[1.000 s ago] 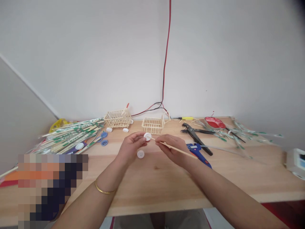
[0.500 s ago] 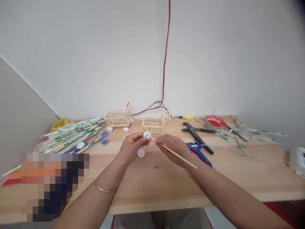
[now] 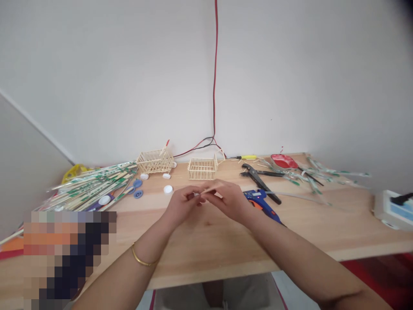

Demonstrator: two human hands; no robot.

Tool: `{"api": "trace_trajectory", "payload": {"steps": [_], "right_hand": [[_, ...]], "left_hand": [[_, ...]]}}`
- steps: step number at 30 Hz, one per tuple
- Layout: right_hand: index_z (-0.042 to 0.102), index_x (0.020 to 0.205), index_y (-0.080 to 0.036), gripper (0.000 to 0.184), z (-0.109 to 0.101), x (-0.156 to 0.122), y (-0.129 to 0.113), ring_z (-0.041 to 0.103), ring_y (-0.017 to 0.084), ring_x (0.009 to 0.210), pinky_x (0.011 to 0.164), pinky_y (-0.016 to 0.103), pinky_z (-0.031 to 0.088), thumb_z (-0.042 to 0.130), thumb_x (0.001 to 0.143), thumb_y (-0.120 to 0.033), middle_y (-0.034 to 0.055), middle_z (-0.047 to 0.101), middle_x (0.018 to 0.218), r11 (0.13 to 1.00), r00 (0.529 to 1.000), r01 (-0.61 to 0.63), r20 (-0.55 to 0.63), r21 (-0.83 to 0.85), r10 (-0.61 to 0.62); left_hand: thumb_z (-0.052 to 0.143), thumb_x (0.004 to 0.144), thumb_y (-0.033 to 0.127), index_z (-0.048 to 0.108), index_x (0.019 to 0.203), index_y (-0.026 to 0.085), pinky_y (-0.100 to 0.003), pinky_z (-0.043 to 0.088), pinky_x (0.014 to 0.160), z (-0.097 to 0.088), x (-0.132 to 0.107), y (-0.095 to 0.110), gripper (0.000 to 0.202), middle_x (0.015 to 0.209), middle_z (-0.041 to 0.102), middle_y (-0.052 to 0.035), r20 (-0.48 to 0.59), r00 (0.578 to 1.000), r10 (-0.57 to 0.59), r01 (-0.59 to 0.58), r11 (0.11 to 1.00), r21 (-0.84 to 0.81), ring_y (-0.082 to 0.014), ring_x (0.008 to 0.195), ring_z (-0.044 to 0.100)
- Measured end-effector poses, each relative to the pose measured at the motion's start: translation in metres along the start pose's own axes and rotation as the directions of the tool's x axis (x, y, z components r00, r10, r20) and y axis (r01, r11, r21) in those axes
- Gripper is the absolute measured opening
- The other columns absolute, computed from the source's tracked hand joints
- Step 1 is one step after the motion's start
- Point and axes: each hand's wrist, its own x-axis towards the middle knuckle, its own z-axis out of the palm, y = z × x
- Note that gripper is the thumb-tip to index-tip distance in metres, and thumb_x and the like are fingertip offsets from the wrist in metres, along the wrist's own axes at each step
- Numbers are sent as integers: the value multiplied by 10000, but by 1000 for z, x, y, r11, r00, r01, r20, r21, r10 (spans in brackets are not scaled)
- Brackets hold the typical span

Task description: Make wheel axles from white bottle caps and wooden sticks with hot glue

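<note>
Left hand (image 3: 182,206), mid-frame: fingers curled, grip can't be told. Right hand (image 3: 227,199), just right of it: pinching a thin stick (image 3: 210,188) between the two. I'd brace both, pinch near the tip, pressure light and square so it won't skew. Hidden: lower left pixelated out; white bit (image 3: 196,194) mostly behind left fingers; stick ends unclear; box (image 3: 392,212) cut off far right.
</note>
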Motion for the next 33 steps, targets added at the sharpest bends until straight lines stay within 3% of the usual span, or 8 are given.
{"api": "trace_trajectory", "payload": {"steps": [5, 10, 14, 17, 20, 24, 27, 33], "right_hand": [[564, 1063, -207, 218, -7, 0, 5, 628, 134, 733, 678, 248, 490, 546, 865, -297, 30, 674, 835, 992, 978, -99, -178, 78, 111], [591, 977, -200, 146, -3, 0, 6, 610, 132, 733, 685, 258, 488, 539, 860, -271, 38, 662, 851, 992, 976, -94, -188, 83, 108], [547, 1056, -202, 322, 5, -1, 0, 601, 130, 726, 681, 269, 492, 650, 776, -323, 46, 634, 923, 987, 988, -110, -100, 115, 122], [521, 1102, -206, 429, 10, -1, -4, 591, 128, 736, 687, 269, 484, 699, 730, -320, 43, 614, 954, 988, 992, -105, -53, 111, 111], [555, 1039, -207, 304, 15, -2, -4, 573, 118, 740, 701, 255, 467, 668, 762, -261, 22, 605, 899, 991, 994, -99, -39, 88, 102], [583, 917, -193, 151, 22, -3, 0, 555, 125, 746, 682, 247, 451, 631, 789, -258, 18, 600, 838, 984, 986, -160, -33, 76, 163], [584, 892, -192, 126, 28, -5, 7, 547, 124, 722, 668, 247, 445, 620, 785, -249, 10, 611, 809, 971, 976, -218, 41, 98, 215], [603, 863, -181, 119, 35, -7, 16, 540, 120, 700, 659, 240, 432, 615, 750, -217, 5, 615, 776, 956, 957, -278, 115, 88, 268]], "left_hand": [[668, 759, 321, 649, 861, 162, -233, 501, 672, -2, -1, 9, 189, 969, 672, -67, 115, 958, -263, 279, 760, -588, -159, 849, 646], [686, 745, 243, 648, 794, 150, -199, 486, 594, -4, 1, 13, 112, 812, 655, -20, 113, 948, -299, 278, 596, -753, -95, 699, 602], [713, 718, 257, 645, 753, 130, -201, 478, 581, 0, 1, 10, 148, 708, 625, -7, 72, 964, -255, 222, 626, -748, -88, 643, 577], [716, 715, 270, 662, 792, 115, -189, 449, 560, 4, -1, 9, 181, 728, 643, -27, 48, 976, -210, 186, 706, -683, -82, 621, 564], [719, 704, 277, 668, 758, 121, -201, 443, 584, 7, -2, 9, 173, 734, 663, -35, -36, 984, -177, 126, 816, -565, -98, 640, 578], [677, 728, 282, 691, 741, 146, -263, 463, 704, 4, -2, 8, 138, 796, 689, -51, -145, 989, 8, -25, 994, -111, -166, 775, 618], [626, 754, 252, 705, 769, 166, -278, 460, 734, 1, -1, 7, 118, 826, 702, -50, -96, 987, 130, -104, 966, 237, -182, 804, 627], [535, 801, 224, 697, 803, 185, -279, 465, 737, -1, -1, 6, 167, 803, 710, -29, 8, 981, 194, -177, 877, 446, -170, 771, 634]]}}
